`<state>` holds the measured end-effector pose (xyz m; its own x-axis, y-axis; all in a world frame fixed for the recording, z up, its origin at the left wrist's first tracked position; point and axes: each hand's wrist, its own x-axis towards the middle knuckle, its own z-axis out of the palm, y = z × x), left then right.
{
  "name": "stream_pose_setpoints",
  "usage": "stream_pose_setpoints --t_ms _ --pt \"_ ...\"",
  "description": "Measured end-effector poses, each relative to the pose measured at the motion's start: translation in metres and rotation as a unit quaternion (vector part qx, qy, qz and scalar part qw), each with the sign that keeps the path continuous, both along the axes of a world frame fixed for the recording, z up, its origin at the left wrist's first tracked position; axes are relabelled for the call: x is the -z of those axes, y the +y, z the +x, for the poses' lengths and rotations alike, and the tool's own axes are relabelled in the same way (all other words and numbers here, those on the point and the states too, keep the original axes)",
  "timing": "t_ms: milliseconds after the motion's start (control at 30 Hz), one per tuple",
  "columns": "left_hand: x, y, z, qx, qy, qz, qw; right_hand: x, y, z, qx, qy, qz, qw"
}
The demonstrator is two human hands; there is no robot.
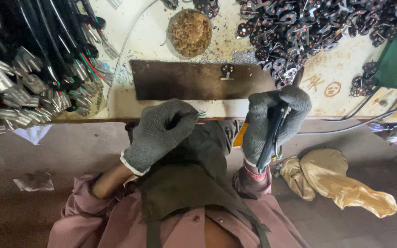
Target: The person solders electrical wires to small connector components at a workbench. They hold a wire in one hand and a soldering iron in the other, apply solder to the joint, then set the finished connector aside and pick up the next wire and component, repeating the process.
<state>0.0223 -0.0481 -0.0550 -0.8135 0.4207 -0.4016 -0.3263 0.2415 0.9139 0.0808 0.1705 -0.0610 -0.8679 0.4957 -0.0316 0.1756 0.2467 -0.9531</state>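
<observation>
Gloved in grey, the left hand pinches a short bundle of red and green wire ends at the bench edge, closed tight around them. Beside it, the right hand grips a dark soldering iron, tip raised toward the dark metal plate, where one small plug piece sits. It looks like the joining stage; the next move would call for steadying those bare ends against the piece before the tip comes in.
</observation>
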Motion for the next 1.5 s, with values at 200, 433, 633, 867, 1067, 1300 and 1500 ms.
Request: stream_pose_setpoints --t_ms 200,433,633,867,1067,1300,1500 --pt "0.001 0.002 -0.005 0.023 0.051 0.038 0.998 -0.005 -0.002 0.006 -0.152 -0.11 -0.064 0.98" --pt "0.002 0.008 -0.002 -0.031 -0.035 0.063 0.997 -0.001 -0.027 0.001 -0.045 -0.029 -0.164 0.985" --pt "0.013 -0.003 -0.015 0.037 -0.136 0.09 0.986 -0.022 -0.006 -0.024 -0.259 0.056 0.16 0.951" --pt "0.008 -0.008 -0.022 0.108 -0.001 0.049 0.993 -0.03 -0.001 -0.018 -0.234 -0.063 -0.012 0.97" --pt "0.004 -0.006 -0.019 0.019 0.068 0.022 0.997 -0.019 -0.013 -0.015 -0.186 -0.075 -0.196 0.96" --pt "0.006 0.009 -0.02 -0.004 0.017 0.042 0.999 -0.017 -0.01 -0.023 -0.15 -0.144 -0.041 0.977" --pt "0.019 0.011 -0.017 -0.004 -0.014 0.071 0.997 0.001 -0.002 -0.017 -0.153 -0.118 0.019 0.981"
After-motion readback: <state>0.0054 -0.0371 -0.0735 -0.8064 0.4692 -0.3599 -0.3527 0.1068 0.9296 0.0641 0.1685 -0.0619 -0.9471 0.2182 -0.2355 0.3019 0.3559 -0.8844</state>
